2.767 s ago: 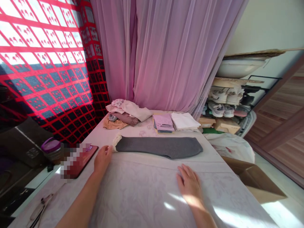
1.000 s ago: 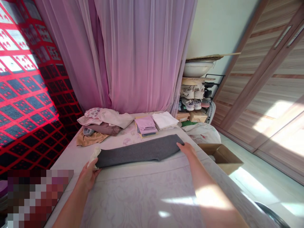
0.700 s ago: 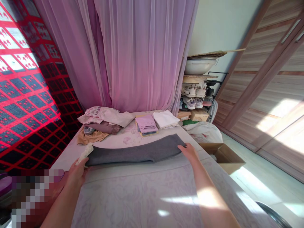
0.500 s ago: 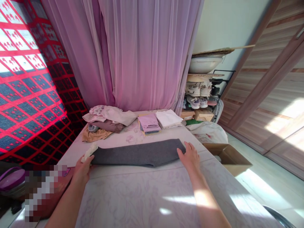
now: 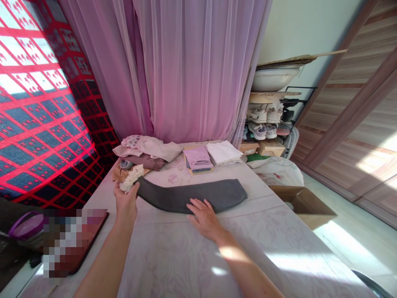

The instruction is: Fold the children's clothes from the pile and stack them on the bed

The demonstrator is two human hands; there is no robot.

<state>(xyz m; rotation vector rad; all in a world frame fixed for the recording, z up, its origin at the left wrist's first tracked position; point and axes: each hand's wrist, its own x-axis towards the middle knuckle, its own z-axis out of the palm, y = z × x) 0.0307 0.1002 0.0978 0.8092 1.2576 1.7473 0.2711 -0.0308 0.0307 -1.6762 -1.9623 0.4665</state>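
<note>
A long grey knit garment (image 5: 192, 196), folded flat, lies across the bed's pale floral cover (image 5: 173, 252). My left hand (image 5: 125, 199) grips its near-left end, where a cream lace trim (image 5: 132, 178) bunches up above my fingers. That end is lifted and bent away from the rest. My right hand (image 5: 203, 214) rests with spread fingers on the cover, its fingertips at the garment's lower edge.
Beyond the garment lie a heap of mixed clothes (image 5: 145, 151), a folded lilac stack (image 5: 197, 159) and a white stack (image 5: 223, 152). A phone (image 5: 74, 240), pixelated, lies left of the bed. A cardboard box (image 5: 305, 205) and white bag (image 5: 277, 171) stand to the right.
My left hand has lifted the lace end and pulled it towards the far left. My right hand has slid left from the garment's far end to its middle. The garment now curves.
</note>
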